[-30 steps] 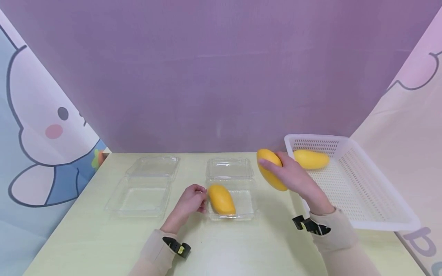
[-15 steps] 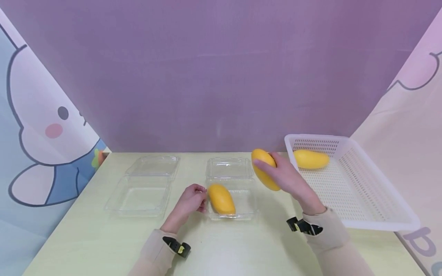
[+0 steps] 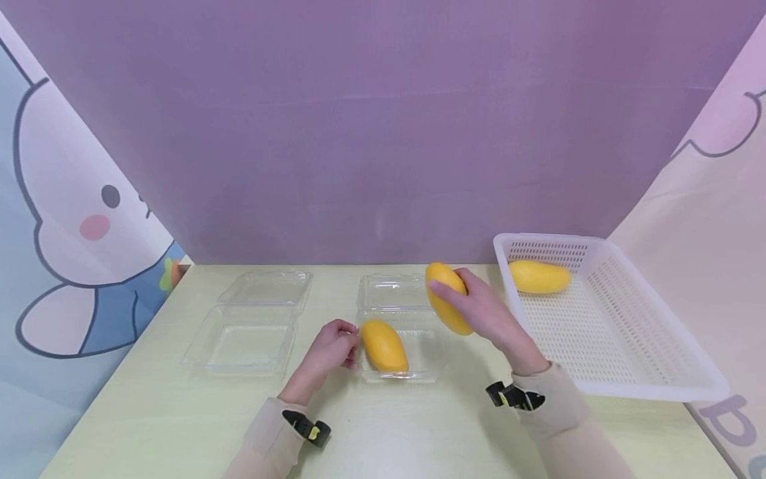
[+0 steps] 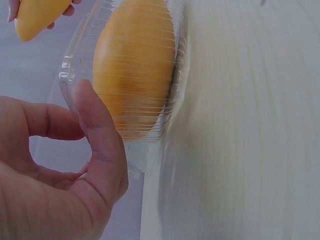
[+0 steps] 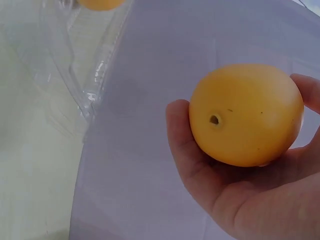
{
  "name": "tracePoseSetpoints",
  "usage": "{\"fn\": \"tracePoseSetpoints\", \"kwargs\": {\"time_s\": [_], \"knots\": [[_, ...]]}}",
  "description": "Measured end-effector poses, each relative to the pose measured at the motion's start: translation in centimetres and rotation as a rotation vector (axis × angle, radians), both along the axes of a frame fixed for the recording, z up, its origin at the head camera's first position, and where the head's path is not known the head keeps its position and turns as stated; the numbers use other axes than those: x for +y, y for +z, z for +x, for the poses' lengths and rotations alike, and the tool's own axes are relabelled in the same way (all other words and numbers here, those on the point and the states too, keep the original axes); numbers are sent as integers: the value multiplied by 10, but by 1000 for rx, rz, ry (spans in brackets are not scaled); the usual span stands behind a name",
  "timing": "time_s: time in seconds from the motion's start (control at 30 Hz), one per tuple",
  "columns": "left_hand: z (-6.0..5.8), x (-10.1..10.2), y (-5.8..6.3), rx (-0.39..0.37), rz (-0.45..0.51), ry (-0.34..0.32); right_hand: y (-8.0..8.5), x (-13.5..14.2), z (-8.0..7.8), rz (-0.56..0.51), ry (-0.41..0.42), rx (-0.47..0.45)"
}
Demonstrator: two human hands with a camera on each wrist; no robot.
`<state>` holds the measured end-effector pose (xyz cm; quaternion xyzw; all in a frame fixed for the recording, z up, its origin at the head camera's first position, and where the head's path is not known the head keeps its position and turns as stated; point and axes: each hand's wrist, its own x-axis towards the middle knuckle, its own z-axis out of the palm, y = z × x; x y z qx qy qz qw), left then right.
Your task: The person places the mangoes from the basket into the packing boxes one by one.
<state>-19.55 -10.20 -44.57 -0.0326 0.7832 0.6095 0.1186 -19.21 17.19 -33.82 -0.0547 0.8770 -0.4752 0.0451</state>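
My right hand [image 3: 483, 307] grips a yellow mango [image 3: 447, 299] in the air, above the right side of the middle clear plastic clamshell box [image 3: 426, 352]. In the right wrist view, the mango's stem end [image 5: 215, 120] faces the camera, with thumb and fingers around its sides. A second mango [image 3: 385, 346] lies tilted in the left half of that box. At the box's left edge, my left hand [image 3: 332, 346] pinches the rim between thumb and curled fingers. The left wrist view shows the thumb [image 4: 95, 115] against the clear wall, with the lying mango seen through it.
Another open clamshell box [image 3: 248, 339] stands to the left, its lid [image 3: 269, 287] folded back. A white perforated basket [image 3: 649, 332] on the right holds one mango [image 3: 540, 276] at its far left corner. A purple panel [image 3: 371, 133] rises behind the table [image 3: 383, 432].
My right hand has moved left with the mango, away from the basket and over the edge of the middle box. The left hand has stayed at the box's rim.
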Motion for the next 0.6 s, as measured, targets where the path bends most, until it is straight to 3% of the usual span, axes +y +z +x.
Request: {"fn": "tracePoseSetpoints", "kwargs": {"time_s": [0.6], "knots": [[0, -1, 0, -2, -3, -2, -23, -21, 1, -60, -12, -1]]}}
